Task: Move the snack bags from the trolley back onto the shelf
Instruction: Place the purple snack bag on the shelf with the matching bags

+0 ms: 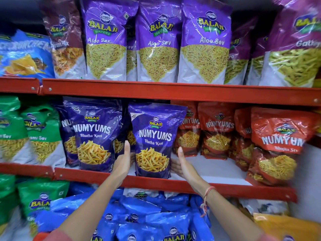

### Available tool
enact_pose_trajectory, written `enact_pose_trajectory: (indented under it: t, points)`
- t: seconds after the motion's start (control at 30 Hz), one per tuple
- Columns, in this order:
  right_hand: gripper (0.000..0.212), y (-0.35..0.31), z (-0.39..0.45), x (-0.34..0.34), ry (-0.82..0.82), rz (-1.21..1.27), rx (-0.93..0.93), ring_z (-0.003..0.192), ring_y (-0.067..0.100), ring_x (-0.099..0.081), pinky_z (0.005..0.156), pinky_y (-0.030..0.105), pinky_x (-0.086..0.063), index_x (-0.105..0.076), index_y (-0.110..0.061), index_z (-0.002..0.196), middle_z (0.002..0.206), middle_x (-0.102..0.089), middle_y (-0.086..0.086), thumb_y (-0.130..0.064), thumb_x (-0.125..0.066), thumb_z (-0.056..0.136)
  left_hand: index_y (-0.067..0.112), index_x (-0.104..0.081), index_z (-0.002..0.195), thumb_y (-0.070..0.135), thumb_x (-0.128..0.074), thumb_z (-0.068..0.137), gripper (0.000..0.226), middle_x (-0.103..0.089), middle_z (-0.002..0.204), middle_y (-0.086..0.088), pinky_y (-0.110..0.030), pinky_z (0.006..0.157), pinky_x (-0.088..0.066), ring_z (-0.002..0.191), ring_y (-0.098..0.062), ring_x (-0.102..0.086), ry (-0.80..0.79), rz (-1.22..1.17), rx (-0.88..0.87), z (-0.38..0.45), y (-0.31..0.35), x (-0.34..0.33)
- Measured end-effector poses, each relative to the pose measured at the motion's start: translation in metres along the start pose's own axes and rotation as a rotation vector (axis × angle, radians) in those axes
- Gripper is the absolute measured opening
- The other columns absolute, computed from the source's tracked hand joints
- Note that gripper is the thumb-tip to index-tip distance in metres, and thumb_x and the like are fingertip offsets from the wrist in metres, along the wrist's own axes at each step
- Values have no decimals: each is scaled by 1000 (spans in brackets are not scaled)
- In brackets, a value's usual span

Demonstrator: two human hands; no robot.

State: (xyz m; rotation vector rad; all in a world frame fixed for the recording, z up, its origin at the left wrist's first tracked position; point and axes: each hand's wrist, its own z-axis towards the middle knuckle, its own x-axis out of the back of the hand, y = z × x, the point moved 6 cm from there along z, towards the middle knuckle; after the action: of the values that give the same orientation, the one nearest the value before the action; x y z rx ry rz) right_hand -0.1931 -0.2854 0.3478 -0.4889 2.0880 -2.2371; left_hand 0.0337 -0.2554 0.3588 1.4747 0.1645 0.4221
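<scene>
A purple Numyums Bhatha Kani bag stands upright on the front of the middle shelf. My left hand is flat beside its left edge, fingers straight and pointing up. On the bag's right side is my right hand, palm facing it with fingers spread; a red thread is tied around that wrist. Neither hand wraps around the bag. A matching purple Numyums bag stands just to the left. The trolley is out of view.
Red Numyums Bhujia Sev bags fill the shelf's right, with a bare white patch beside my right hand. Green sev bags stand left. Aloo Sev bags line the shelf above. Blue bags pile up below.
</scene>
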Motion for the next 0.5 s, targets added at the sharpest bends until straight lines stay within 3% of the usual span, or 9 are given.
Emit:
enact_pose_trajectory:
  t: [0.07, 0.1, 0.17, 0.23, 0.27, 0.37, 0.5]
  points:
    - [125, 5, -13, 2, 34, -128, 25, 112, 40, -61, 104, 52, -46, -51, 12, 122, 126, -57, 35, -95, -25, 62, 12, -59, 81, 59, -27, 92, 58, -60, 75, -11, -38, 81, -43, 84, -27, -60, 135, 188, -103, -12, 1, 4]
    - [124, 9, -20, 4, 58, -165, 60, 114, 44, -58, 105, 57, -43, -50, 12, 121, 124, -57, 36, -95, -28, 63, 11, -63, 84, 47, -34, 96, 48, -63, 73, -12, -36, 74, -40, 83, -31, -62, 210, 266, -188, -22, 3, 5]
    - [96, 13, -41, 5, 78, -199, 178, 113, 33, -62, 103, 52, -46, -59, -1, 120, 118, -67, 23, -83, -39, 74, 10, -67, 96, 29, -42, 97, 31, -67, 76, -12, -33, 69, -37, 81, -33, -62, 290, 296, -346, -48, 6, 4]
    - [47, 17, -66, 8, 131, -199, 283, 104, 14, -68, 95, 34, -53, -71, -30, 107, 104, -77, -5, -65, -50, 85, 11, -68, 101, 24, -44, 97, 27, -67, 80, -6, -31, 67, -38, 73, -26, -60, 308, 280, -450, -74, 5, 1]
    - [32, 20, -77, 9, 156, -199, 326, 96, 15, -70, 88, 31, -54, -72, -35, 100, 95, -78, -7, -57, -53, 88, 12, -68, 103, 23, -44, 97, 27, -66, 80, -3, -30, 66, -38, 66, -20, -57, 314, 275, -479, -85, 3, -1]
    - [14, 38, -111, 15, 211, -210, 381, 87, 26, -70, 80, 37, -51, -73, -30, 93, 90, -77, 5, -34, -60, 93, 16, -69, 101, 21, -44, 97, 26, -58, 70, 6, -28, 60, -35, 53, -3, -46, 279, 273, -552, -115, -9, -11]
    - [14, 80, -152, 25, 222, -229, 310, 84, 42, -65, 78, 47, -54, -72, -30, 86, 87, -77, 11, -24, -61, 92, 16, -68, 100, 21, -44, 97, 24, -71, 87, 0, -20, 55, -38, 57, 0, -51, 104, 312, -585, -150, -45, -40]
